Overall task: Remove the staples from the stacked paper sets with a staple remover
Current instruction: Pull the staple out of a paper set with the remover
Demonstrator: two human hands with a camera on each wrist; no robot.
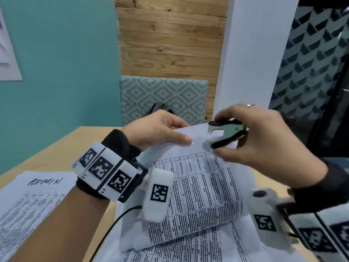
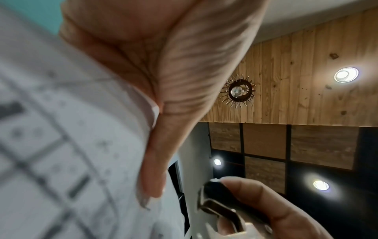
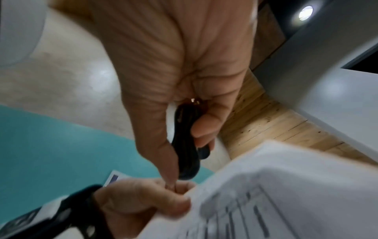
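Observation:
My left hand point(image 1: 160, 129) pinches the far left corner of a printed paper set point(image 1: 200, 186) and lifts it off the table, thumb on top beside a small silver staple point(image 1: 193, 143). My right hand point(image 1: 251, 140) grips a black and pale green staple remover point(image 1: 225, 134) between thumb and fingers, its metal claws apart and pointing left, just right of the staple and above the page. The left wrist view shows my left hand point(image 2: 163, 90) on the paper point(image 2: 61, 145) with the remover point(image 2: 220, 208) below. The right wrist view shows the remover point(image 3: 187, 145) in my right hand point(image 3: 180, 67).
More printed sheets point(image 1: 188, 250) lie under the lifted set. Another set point(image 1: 30, 205) marked ADMIN lies at the left on the wooden table point(image 1: 62, 148). A patterned chair back point(image 1: 164, 97) stands behind the table, with a white pillar point(image 1: 251, 53) to the right. A black cable point(image 1: 113, 225) hangs from my left wrist.

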